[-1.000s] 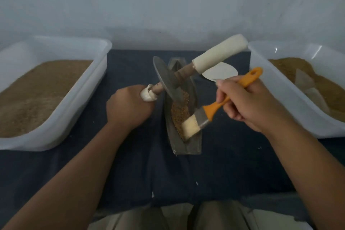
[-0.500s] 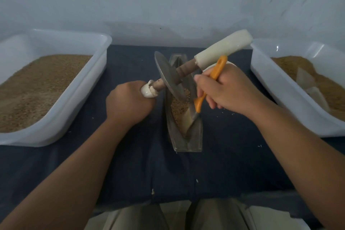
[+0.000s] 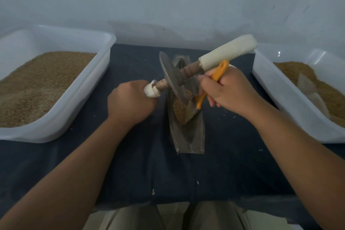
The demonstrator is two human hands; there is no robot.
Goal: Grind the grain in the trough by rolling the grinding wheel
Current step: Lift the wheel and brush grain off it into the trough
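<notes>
The metal trough (image 3: 186,140) lies lengthwise on the dark surface (image 3: 140,164), with grain (image 3: 178,110) heaped at mid-length.

The left hand (image 3: 130,102) is fisted round the cloth-wrapped left axle end of the grinding wheel (image 3: 172,76). The wheel is tilted, its lower rim in the grain and its right handle raised and free.

The right hand (image 3: 229,89) is curled round an orange-handled brush (image 3: 222,70), bristles down in the trough.

Likely step: sweeping grain under the wheel. Next: set the brush aside, grip the free handle, level the axle, roll.

2 filled plastic tubs (image 3: 104,43) flank the trough.

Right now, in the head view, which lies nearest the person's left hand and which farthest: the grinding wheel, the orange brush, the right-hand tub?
1. Grinding wheel: the left hand grips its handle.
2. Orange brush: just right of the wheel, in the right hand.
3. Right-hand tub: at the far right edge.
</notes>
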